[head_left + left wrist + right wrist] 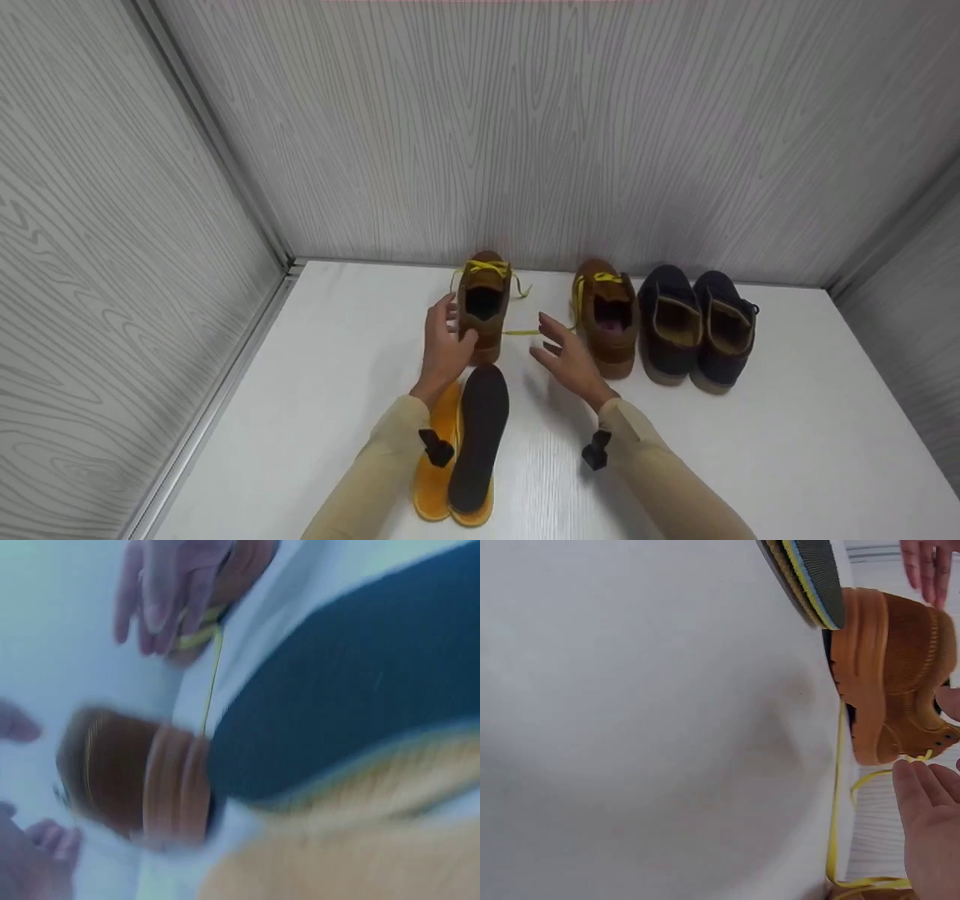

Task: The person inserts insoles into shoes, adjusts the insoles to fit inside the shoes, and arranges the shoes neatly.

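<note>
A brown lace-up shoe (487, 341) with yellow laces (486, 266) stands upright, heel toward me. My left hand (446, 345) is at its left side, thumb near the heel and fingers spread. In the left wrist view this shoe (120, 772) is blurred, with the thumb and fingers on either side of the heel. To the right, my right hand (566, 358) hovers with extended fingers, holding nothing. A loose yellow lace (521, 332) runs across the white surface behind those fingertips. A second brown shoe (615, 345), also yellow-laced, stands just beyond the right hand.
Two dark blue shoes (670, 364) stand side by side at the right. Nearer me, a black insole (480, 442) lies partly over orange insoles (431, 495), its tip at the brown shoe's heel. A grey wood-grain wall (480, 150) rises behind the shoes.
</note>
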### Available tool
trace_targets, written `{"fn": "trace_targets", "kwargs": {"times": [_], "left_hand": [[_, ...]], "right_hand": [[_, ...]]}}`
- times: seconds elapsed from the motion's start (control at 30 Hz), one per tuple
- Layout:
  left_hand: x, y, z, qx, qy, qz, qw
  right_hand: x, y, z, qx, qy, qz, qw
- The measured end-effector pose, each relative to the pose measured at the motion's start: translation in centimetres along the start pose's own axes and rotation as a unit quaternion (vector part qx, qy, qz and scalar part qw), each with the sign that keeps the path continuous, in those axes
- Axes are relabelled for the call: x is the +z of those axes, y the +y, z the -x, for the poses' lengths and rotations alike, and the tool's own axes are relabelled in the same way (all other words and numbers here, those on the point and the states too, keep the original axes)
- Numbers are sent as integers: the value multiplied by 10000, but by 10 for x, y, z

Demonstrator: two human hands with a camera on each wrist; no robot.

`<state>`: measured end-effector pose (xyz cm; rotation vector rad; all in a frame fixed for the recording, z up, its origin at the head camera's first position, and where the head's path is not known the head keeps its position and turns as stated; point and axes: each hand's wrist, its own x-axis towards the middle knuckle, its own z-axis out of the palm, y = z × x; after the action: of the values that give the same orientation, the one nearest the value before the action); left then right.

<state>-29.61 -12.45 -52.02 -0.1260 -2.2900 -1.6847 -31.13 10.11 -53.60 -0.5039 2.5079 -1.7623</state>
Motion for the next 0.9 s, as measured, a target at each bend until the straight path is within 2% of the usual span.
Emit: {"fn": "trace_targets", "kwargs": {"times": [0.03, 0.1, 0.2, 0.27, 0.37, 0.47, 0.57, 0.73, 0.83, 0.9], "left_hand": [[5, 5, 3, 237, 22, 35, 9997], [16, 15, 10, 612, -160, 67, 9980], [33, 26, 21, 860, -772, -100, 9932], [43, 30, 28, 840, -1172, -267, 9892], [56, 33, 40, 716, -1573, -477, 9838], [68, 33, 48, 637, -1865, -669, 9781], [81, 33, 51, 659, -2129, -871, 9710], [96, 34, 51, 716, -2476, -1182, 9589], [102, 32, 51, 696, -2538, -1292, 9560], [105, 30, 50, 663, -2588, -1312, 9547]], "right_hand": [[-4, -2, 4, -53, 77, 36, 9999], [-12, -4, 13, -125, 267, 163, 9994], [-22, -6, 25, -356, 663, 302, 9967], [-28, -6, 34, -492, 1054, 514, 9919], [-34, -4, 48, -709, 1719, 791, 9794], [-38, -1, 55, -812, 2320, 920, 9649], [-44, 4, 58, -871, 2716, 1085, 9523], [-54, 13, 59, -798, 2952, 1676, 9372], [-59, 17, 56, -418, 2821, 1961, 9382], [-61, 19, 53, -22, 2609, 2042, 9435]]}}
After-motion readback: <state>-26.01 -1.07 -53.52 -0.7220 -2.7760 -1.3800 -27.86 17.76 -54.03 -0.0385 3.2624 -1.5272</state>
